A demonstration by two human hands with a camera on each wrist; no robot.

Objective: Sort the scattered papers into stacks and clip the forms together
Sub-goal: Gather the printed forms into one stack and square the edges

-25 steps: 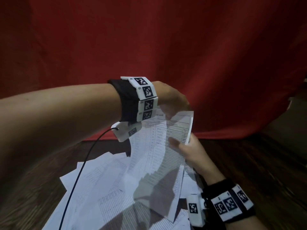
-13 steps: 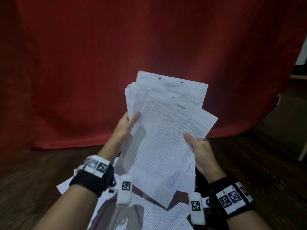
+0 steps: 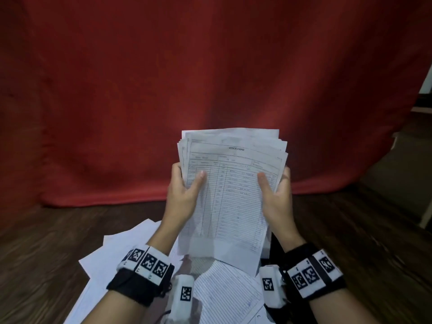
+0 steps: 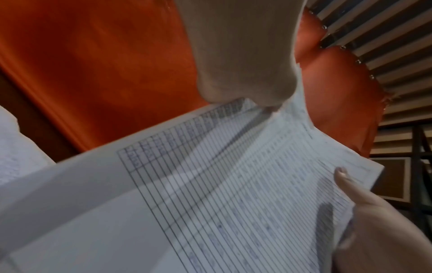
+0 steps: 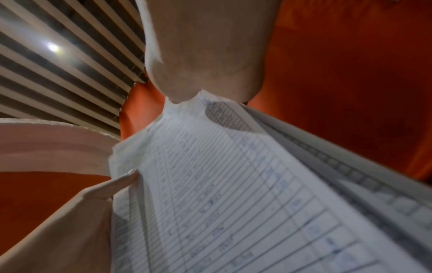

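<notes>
I hold a stack of printed forms (image 3: 231, 195) upright in front of me, the top sheet headed STOCK CARD. My left hand (image 3: 184, 192) grips its left edge, thumb on the front sheet. My right hand (image 3: 275, 195) grips the right edge the same way. The sheets' top edges are slightly uneven. The left wrist view shows the ruled stack (image 4: 233, 184) with the left thumb pressed on it near the top and the right hand's thumb at the far edge. In the right wrist view the stack (image 5: 222, 194) is pinched at its edge. More papers (image 3: 131, 249) lie scattered on the floor below.
A dark wooden floor (image 3: 46, 253) lies under the papers. A red curtain (image 3: 187, 78) hangs right behind them. A lined sheet (image 3: 224, 291) lies between my wrists. A white furniture leg (image 3: 426, 213) stands at the right edge.
A second ago my left arm reached across over the papers. Both hands have since taken the fanned sheets by their sides and squared them into an upright stack.
</notes>
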